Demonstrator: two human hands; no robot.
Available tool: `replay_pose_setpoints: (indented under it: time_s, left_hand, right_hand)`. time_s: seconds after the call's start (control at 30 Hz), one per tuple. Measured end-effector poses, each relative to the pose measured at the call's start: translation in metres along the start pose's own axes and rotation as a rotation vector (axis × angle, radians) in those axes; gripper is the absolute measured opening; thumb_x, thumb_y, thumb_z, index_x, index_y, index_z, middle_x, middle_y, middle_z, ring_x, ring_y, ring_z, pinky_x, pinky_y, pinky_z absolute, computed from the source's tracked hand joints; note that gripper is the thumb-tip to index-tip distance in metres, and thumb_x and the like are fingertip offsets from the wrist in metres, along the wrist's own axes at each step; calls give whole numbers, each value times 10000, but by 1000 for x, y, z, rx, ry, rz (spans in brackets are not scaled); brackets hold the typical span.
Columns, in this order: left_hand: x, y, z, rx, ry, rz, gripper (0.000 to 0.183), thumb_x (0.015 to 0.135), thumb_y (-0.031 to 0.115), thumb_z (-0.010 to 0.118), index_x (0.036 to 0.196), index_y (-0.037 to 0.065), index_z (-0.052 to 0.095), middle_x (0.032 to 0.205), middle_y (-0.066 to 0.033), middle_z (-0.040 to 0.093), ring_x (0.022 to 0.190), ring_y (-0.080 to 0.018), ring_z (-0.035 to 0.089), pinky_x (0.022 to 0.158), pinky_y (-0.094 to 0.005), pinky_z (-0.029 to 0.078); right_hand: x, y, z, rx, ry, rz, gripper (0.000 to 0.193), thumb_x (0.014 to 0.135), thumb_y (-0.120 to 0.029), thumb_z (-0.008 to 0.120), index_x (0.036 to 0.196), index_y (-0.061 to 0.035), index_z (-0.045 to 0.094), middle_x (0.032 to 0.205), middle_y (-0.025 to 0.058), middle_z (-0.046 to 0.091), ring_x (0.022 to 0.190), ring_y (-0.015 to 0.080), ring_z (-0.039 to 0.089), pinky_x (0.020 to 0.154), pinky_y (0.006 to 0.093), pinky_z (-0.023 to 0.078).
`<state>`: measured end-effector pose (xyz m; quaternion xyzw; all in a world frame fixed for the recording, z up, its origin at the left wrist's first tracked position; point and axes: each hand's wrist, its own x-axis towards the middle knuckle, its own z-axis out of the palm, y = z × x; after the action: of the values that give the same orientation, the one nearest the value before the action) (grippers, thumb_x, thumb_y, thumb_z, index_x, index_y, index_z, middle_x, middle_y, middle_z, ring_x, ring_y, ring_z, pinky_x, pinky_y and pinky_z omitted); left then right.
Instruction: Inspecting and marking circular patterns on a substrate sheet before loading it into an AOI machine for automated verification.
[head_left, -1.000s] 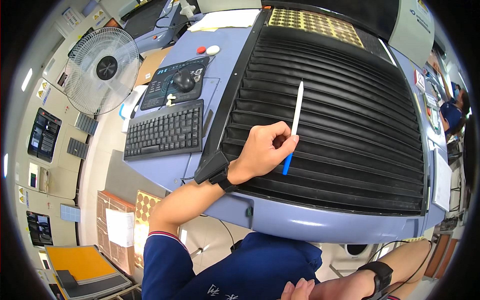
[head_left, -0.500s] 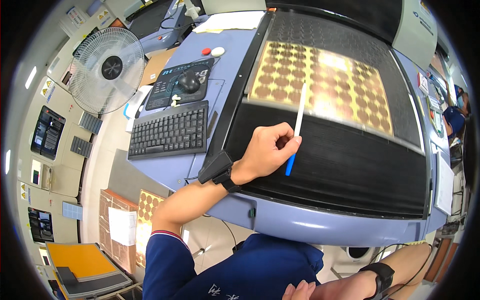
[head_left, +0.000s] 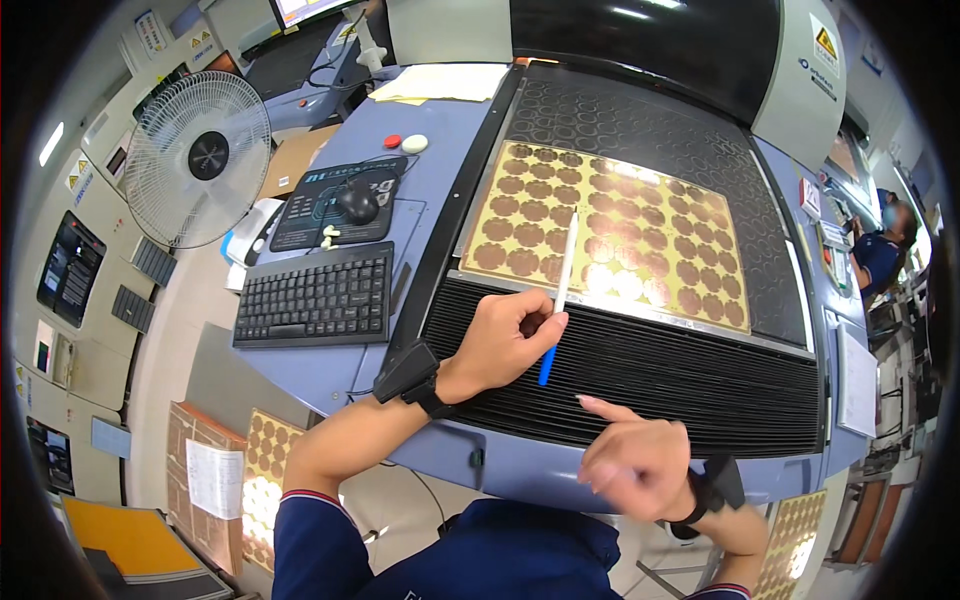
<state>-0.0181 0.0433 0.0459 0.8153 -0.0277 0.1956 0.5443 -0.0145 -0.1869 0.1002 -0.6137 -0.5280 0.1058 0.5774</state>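
My left hand (head_left: 508, 342) pinches a slim white stick with a blue end (head_left: 568, 262), shaped like a pen. Its white tip points away over a yellow-gold panel (head_left: 590, 183) covered in rows of brown round patterns, and the blue end points back toward me. The panel lies on the black bed of a machine. Black ribbed bellows (head_left: 700, 385) stretch beneath my left hand. My right hand (head_left: 640, 465), slightly smeared, hovers over the machine's front edge. Its index finger is stretched out, the other fingers are loosely bent, and nothing shows in it.
Left of the bed are a black keyboard (head_left: 315, 295), a mouse (head_left: 357, 202) on a pad, and red (head_left: 392, 141) and white buttons. A fan (head_left: 200, 158) stands beyond them. Patterned panels (head_left: 262, 480) lean below at left. Another person (head_left: 882, 255) is at the far right.
My right hand has come up from the lower right to the machine's front edge. My left hand still grips the stick. The whole view has shifted, showing more of the machine's far side.
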Motion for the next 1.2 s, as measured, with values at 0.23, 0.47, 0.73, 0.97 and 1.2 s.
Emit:
replay_pose_setpoints:
  time_s: [0.23, 0.47, 0.73, 0.97, 1.2]
  left_hand:
    - [3, 4, -3, -13, -23, -17, 233, 923, 162, 687, 787, -17, 628, 582, -17, 583, 541, -43, 495, 487, -238, 386]
    - [3, 1, 1, -13, -31, 29, 215, 924, 151, 689, 805, -19, 632, 584, -20, 588, 540, -42, 514, 489, -232, 397]
    - [1, 4, 0, 3, -39, 32, 216, 922, 161, 691, 808, -14, 635, 583, -20, 585, 530, -46, 510, 483, -232, 391]
    - [3, 1, 2, 1, -41, 54, 215, 923, 163, 690, 806, -9, 636, 572, -21, 579, 520, -50, 507, 477, -238, 390]
    - [2, 1, 2, 42, -19, 88, 203, 911, 164, 702, 808, -2, 646, 567, -49, 574, 501, -86, 528, 472, -265, 412]
  right_hand:
    - [-4, 5, -9, 785, 213, 403, 394, 969, -234, 500, 718, 28, 656, 510, 154, 587, 575, 279, 653, 1172, 573, 288]
    - [-6, -3, -12, 916, 138, 357, 333, 975, -184, 498, 805, 45, 670, 614, 164, 642, 689, 286, 684, 1162, 618, 271]
    - [-2, -11, -11, 901, 90, 356, 356, 973, -197, 487, 791, 53, 665, 623, 169, 650, 676, 289, 681, 1166, 605, 283]
    - [-4, -14, -7, 933, 98, 349, 277, 950, -164, 544, 864, 66, 672, 736, 218, 691, 823, 325, 705, 1156, 620, 294]
    - [-1, -14, -3, 684, 20, 292, 243, 785, 116, 672, 1019, 51, 683, 1083, 214, 679, 971, 279, 695, 961, 411, 535]
